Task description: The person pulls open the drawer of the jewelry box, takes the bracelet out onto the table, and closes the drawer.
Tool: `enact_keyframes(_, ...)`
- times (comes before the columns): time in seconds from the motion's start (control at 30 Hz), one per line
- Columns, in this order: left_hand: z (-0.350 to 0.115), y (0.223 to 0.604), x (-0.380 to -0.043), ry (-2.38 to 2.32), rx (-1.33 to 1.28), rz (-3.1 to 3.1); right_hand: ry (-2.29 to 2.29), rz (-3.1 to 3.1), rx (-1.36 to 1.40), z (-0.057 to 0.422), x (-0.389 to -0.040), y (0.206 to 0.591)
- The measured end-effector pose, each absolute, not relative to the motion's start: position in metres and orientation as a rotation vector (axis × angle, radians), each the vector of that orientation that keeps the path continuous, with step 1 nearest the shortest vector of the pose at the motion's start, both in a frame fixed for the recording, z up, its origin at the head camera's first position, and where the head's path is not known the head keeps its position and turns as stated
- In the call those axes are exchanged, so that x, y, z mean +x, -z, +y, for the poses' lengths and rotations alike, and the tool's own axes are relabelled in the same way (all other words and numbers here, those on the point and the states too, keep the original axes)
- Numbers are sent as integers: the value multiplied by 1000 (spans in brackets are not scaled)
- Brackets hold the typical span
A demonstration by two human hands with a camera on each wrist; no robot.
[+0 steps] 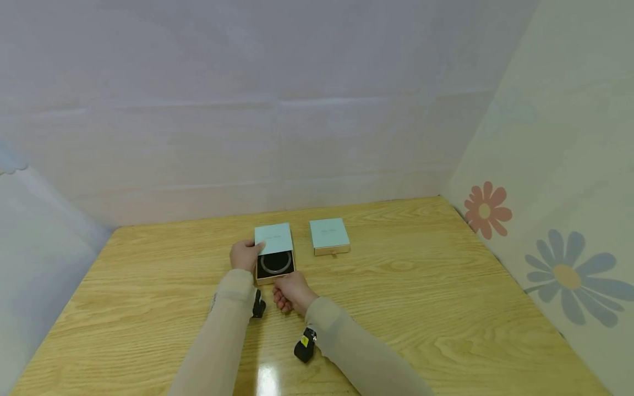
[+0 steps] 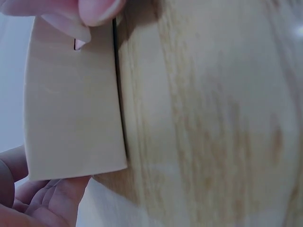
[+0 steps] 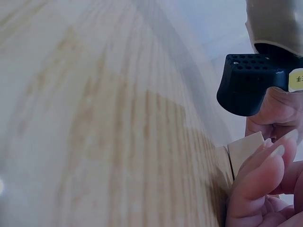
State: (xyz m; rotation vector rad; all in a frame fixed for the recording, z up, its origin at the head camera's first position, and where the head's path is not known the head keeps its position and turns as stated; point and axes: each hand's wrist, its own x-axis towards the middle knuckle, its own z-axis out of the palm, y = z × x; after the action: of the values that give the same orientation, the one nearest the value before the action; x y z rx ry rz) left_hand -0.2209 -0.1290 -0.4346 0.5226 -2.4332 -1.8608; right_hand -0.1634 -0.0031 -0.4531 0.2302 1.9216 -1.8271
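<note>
A pale blue drawer-style jewelry box [image 1: 274, 237] lies on the table, its drawer [image 1: 266, 281] slid partly out toward me. Inside, a clear-looking bangle [image 1: 262, 266] rests on black lining. My left hand [image 1: 244, 255] grips the box sleeve from the left, thumb over the top edge. At the drawer's front, my right hand [image 1: 294, 292] pinches the small pull tab [image 2: 79, 45], which is mostly hidden behind the fingertips in the left wrist view. The drawer's plain cream front [image 2: 71, 109] fills the left of that view.
A second pale blue box [image 1: 329, 233], closed and with a small tab at its front, sits to the right on the wooden table [image 1: 421, 286]. Pale cloth [image 1: 277, 132] hangs behind the table, and a flower-printed cloth [image 1: 567, 275] lines the right side.
</note>
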Motion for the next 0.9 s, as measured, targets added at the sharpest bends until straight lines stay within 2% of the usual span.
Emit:
enact_keyframes(0.27, -142, 471, -247, 1813, 490, -2400, 1809, 1941, 235, -4, -163, 453)
enact_keyframes(0.53, -129, 435, -223, 1839, 524, -2424, 1802, 1944, 217, -2, -162, 453)
enact_keyframes(0.9, -128, 434, -222, 1822, 508, -2421, 1795, 1944, 202, 0, -162, 454)
